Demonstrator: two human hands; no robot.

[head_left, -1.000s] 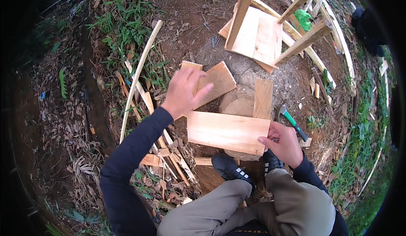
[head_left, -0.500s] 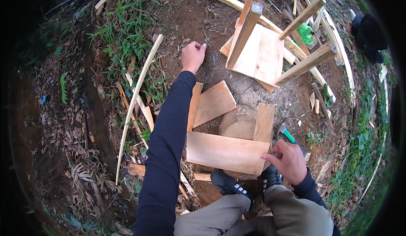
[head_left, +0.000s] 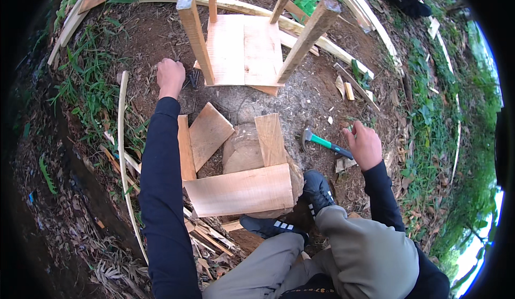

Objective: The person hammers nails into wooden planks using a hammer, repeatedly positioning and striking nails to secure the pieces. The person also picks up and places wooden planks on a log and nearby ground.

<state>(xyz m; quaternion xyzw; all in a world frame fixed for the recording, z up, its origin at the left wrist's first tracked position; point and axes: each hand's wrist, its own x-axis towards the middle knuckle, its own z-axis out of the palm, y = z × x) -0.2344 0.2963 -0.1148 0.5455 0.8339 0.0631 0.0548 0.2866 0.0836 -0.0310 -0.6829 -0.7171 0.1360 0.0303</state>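
Note:
My left hand reaches far out beside a small stool-like wooden piece, its fingers curled, hiding whatever they hold. Thin dark nails lie on the soil just right of it. My right hand hovers by the handle end of a hammer with a green and black handle; thumb and fingers are bent together, and I cannot make out anything between them. A wide pale board lies across a tree stump before my feet. A narrower board also rests on the stump.
The stool-like piece stands legs up beyond the stump. Two boards, one brown and one orange, lean left of the stump. Long strips lie around, with a green plastic bag at the back.
The view has swung right, shifting the scene leftward. My right hand has moved away from the board's right end to beside the hammer handle. My left hand is now nearer the nails.

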